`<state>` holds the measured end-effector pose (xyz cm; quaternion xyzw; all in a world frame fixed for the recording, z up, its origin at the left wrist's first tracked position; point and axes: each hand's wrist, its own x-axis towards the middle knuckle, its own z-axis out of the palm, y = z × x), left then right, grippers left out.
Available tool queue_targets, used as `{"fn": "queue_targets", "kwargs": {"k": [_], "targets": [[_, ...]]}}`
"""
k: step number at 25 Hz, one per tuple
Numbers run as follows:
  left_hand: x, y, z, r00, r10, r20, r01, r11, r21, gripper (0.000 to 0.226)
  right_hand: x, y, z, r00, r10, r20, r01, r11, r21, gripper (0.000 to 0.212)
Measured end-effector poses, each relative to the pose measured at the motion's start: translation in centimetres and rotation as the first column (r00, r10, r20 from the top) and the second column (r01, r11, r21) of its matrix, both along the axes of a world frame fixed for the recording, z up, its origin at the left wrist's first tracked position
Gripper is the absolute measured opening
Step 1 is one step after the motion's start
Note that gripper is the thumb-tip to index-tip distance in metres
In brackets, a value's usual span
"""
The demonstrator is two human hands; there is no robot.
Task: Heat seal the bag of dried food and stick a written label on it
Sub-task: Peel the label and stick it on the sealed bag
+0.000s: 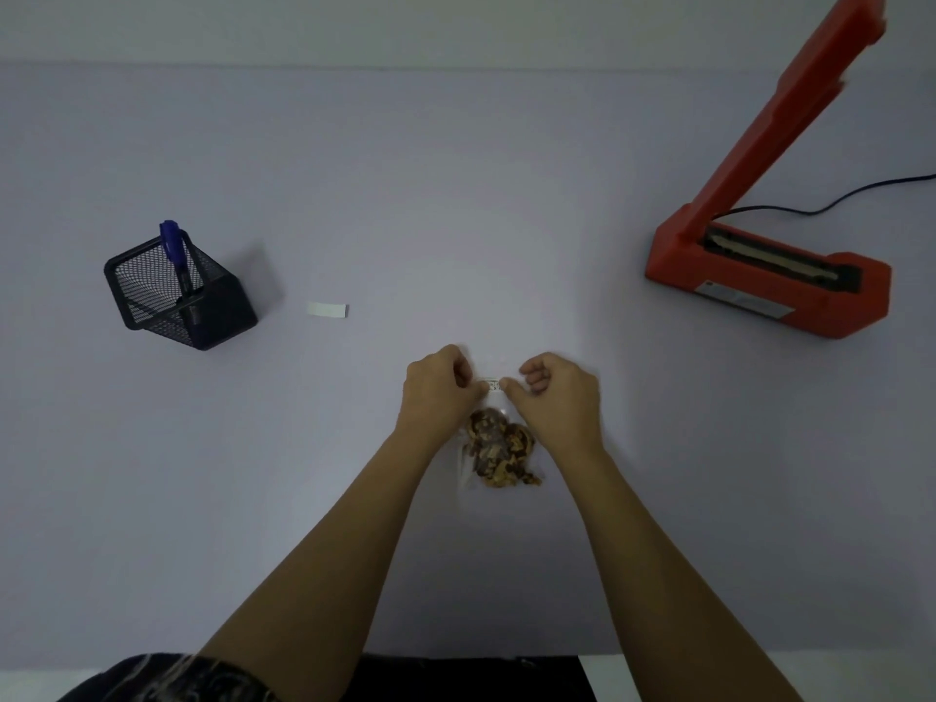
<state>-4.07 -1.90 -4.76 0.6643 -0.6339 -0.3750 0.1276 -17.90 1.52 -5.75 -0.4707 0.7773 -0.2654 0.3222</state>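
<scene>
Near the lower middle of the frame, a clear plastic bag of dried food [499,450] is lying flat on the pale counter [456,195], its brown, lumpy contents gathered toward the end nearer the person and its open top pointing toward the upper edge of the frame. Both hands are reaching in from the bottom of the frame and meeting at that top end. The left hand [439,385] is sitting just left of the bag's mouth, fingers curled in, thumb and forefinger pinching the top edge of the bag. The right hand [554,387] is mirroring it just to the right, also curled and pinching the same edge, so the two hands are lying close together with only a short strip of printed bag top showing between them. The food itself is lying below and between the two wrists, untouched by the fingers. At the right of the frame, well apart from the hands, an orange heat sealer [770,276] is standing with its arm raised and its cord trailing off to the right. At the left, a black mesh pen holder [180,291] is holding a blue marker [174,250], and a small white label [327,310] is lying just beside it on the counter.
</scene>
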Motion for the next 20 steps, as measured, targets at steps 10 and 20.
{"fn": "queue_targets", "kwargs": {"k": [10, 20], "targets": [[0.0, -0.6, 0.1, 0.999, 0.036, 0.032, -0.039, 0.997, 0.070, 0.023, 0.3, 0.0, 0.1, 1.000, -0.007, -0.016, 0.007, 1.000, -0.014, 0.027], [0.1, -0.4, 0.7, 0.984, 0.162, -0.071, -0.156, 0.984, 0.089, 0.013, 0.2, 0.0, 1.0, 0.992, -0.056, 0.109, 0.055, 0.998, 0.016, 0.017]]}}
